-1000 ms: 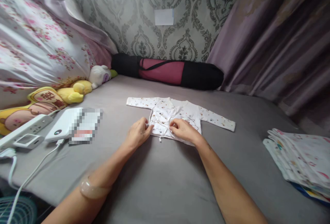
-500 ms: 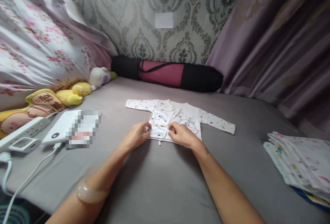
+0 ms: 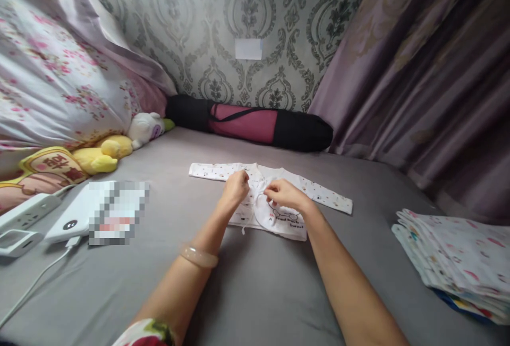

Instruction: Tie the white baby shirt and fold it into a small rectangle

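A small white baby shirt with a wrap front, a printed cartoon figure and dotted sleeves lies spread flat, both sleeves out to the sides. Above its left front panel is my left hand, fingers closed near the neckline; what they pinch is hidden. My right hand is at the middle of the chest, thumb and forefinger pinched on a thin white tie string. Another tie end hangs past the lower hem.
Folded printed cloths are stacked at right. On the left are a power strip, a white power bank with a cable, and plush toys. A black and pink rolled bag lies along the wall on the grey sheet.
Both hands have moved up from the shirt's lower hem, the left to near the neckline and the right to the chest. The view has tilted up and shifted slightly right.
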Available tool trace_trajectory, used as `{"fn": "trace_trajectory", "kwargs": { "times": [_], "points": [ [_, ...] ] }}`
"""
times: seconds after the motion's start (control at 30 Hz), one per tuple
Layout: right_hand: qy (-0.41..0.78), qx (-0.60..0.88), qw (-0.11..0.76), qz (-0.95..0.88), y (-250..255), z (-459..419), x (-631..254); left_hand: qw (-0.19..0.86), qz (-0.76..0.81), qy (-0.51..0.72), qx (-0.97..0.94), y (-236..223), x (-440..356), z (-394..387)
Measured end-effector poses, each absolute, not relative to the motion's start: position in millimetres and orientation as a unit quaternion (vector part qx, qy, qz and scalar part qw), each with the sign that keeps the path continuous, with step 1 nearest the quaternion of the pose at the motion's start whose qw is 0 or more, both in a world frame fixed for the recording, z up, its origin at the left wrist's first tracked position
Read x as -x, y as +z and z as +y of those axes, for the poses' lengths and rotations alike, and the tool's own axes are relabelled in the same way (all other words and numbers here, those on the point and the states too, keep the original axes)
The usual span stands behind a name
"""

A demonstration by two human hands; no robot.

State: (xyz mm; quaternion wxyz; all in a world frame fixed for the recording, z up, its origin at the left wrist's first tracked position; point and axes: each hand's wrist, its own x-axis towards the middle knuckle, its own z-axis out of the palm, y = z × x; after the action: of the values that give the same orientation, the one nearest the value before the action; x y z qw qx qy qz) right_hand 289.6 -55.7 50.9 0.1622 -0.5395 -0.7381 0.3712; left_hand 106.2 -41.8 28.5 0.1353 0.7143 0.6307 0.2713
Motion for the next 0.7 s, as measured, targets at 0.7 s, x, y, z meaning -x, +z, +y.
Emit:
{"fn": "trace_trajectory", "kwargs": {
  "times": [0.7],
  "points": [
    [0.105,0.705,0.15,-0.686,12,6,-252,0.13,0.583,0.326,-0.733,-24,-109,-32]
  ]
}}
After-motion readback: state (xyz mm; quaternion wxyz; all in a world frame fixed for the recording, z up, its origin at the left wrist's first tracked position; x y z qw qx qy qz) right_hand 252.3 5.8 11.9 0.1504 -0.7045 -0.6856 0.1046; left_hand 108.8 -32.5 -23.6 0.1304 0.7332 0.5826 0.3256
